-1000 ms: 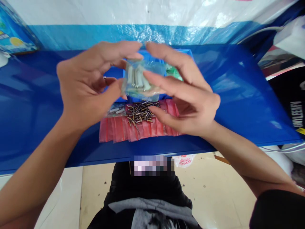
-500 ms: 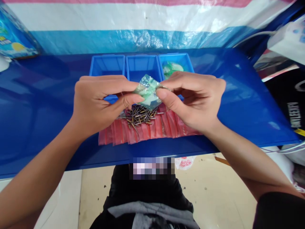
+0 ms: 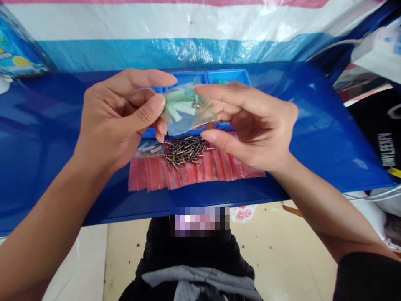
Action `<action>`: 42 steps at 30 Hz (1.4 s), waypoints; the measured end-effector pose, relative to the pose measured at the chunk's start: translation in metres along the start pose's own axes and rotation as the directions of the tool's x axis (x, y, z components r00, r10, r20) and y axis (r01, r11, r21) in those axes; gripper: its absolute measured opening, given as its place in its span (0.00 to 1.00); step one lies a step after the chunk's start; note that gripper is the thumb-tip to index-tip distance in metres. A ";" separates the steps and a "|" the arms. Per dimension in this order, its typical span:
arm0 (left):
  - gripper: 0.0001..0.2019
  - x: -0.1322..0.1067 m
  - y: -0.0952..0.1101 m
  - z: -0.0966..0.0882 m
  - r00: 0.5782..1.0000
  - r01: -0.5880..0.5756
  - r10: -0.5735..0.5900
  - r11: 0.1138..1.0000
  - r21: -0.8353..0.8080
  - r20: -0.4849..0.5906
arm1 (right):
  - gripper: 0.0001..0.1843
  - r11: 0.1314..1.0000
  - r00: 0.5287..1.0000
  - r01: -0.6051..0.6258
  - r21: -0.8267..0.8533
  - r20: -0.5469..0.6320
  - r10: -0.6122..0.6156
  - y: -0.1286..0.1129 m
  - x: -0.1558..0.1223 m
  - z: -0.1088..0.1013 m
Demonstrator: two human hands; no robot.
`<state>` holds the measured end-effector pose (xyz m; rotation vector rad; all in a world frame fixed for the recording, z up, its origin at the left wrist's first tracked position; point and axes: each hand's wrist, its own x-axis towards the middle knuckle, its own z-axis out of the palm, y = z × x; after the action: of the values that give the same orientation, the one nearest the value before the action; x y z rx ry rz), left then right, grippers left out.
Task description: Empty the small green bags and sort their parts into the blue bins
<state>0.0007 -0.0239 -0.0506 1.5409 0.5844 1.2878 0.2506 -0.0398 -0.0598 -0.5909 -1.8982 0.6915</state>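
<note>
Plastic bag (image 3: 184, 115), edge in fingers (image 3: 153, 106), tabletop (image 3: 322, 138) around

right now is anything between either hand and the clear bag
Nothing visible: the left hand pinches the left end of the clear bag, and the right hand has its index finger over the upper right. The loose metal pieces lie below, on pink bags.

One rivet pile (image 3: 186, 149); above it, two hands (image 3: 112, 119) (image 3: 265, 125), one clear bag (image 3: 180, 119); left, another clear bag (image 3: 147, 149); behind, three bins (image 3: 191, 77); beneath, uncountably overlapped red bags (image 3: 200, 169).
</note>
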 end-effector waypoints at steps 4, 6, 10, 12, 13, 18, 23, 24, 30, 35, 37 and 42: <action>0.12 -0.002 0.002 0.001 0.996 0.038 -0.038 0.999 0.009 0.079 | 0.18 0.953 0.990 0.139 -0.268 0.008 -0.142 0.003 0.004 -0.007; 0.11 -0.006 0.003 0.003 0.993 0.041 -0.046 0.998 0.043 0.108 | 0.13 0.934 0.987 0.115 -0.339 -0.072 -0.147 0.001 0.004 -0.006; 0.10 -0.010 0.005 0.009 0.996 -0.084 0.073 0.969 0.230 0.057 | 0.14 0.954 0.966 -0.140 -0.267 -0.249 0.072 -0.004 -0.001 0.002; 0.10 -0.010 0.005 0.011 0.990 -0.136 0.122 0.951 0.277 0.066 | 0.12 0.970 0.952 -0.200 -0.138 -0.260 0.159 -0.005 -0.002 0.006; 0.10 -0.010 0.005 0.011 0.989 -0.147 0.130 0.947 0.285 0.077 | 0.10 0.982 0.954 -0.180 -0.056 -0.253 0.161 -0.005 -0.002 0.007; 0.08 -0.008 0.003 0.011 0.997 -0.066 0.051 0.940 0.334 0.053 | 0.23 0.974 0.974 -0.146 0.176 -0.148 0.173 -0.005 0.000 0.008; 0.10 -0.008 0.000 0.007 0.999 0.046 -0.049 0.993 0.104 0.019 | 0.20 0.995 0.993 -0.071 0.074 -0.088 0.077 -0.011 -0.001 0.002; 0.11 -0.008 0.000 0.007 0.997 0.071 -0.073 0.995 0.064 0.028 | 0.20 0.998 0.994 -0.056 0.041 -0.090 0.059 -0.012 -0.002 0.001; 0.12 -0.008 0.003 0.005 0.981 0.140 -0.146 0.988 0.059 0.129 | 0.21 0.998 0.981 0.040 -0.054 -0.189 -0.050 -0.008 0.000 -0.001; 0.13 -0.004 0.001 0.002 0.992 0.097 -0.099 0.995 0.031 0.083 | 0.11 1.000 0.937 0.024 -0.019 -0.349 -0.029 0.010 0.018 -0.019; 0.12 -0.002 0.000 0.000 0.996 0.078 -0.078 0.997 0.017 0.053 | 0.11 0.997 0.940 -0.054 -0.062 -0.340 0.030 0.017 0.024 -0.039; 0.11 0.002 0.001 -0.001 0.993 0.081 -0.076 0.995 0.051 -0.088 | 0.11 0.966 0.974 -0.196 -0.171 -0.149 0.171 0.038 0.025 -0.085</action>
<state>0.0000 -0.0223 -0.0495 1.4969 0.7335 1.2927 0.3221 0.0216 -0.0409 -0.9190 -1.8081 0.5808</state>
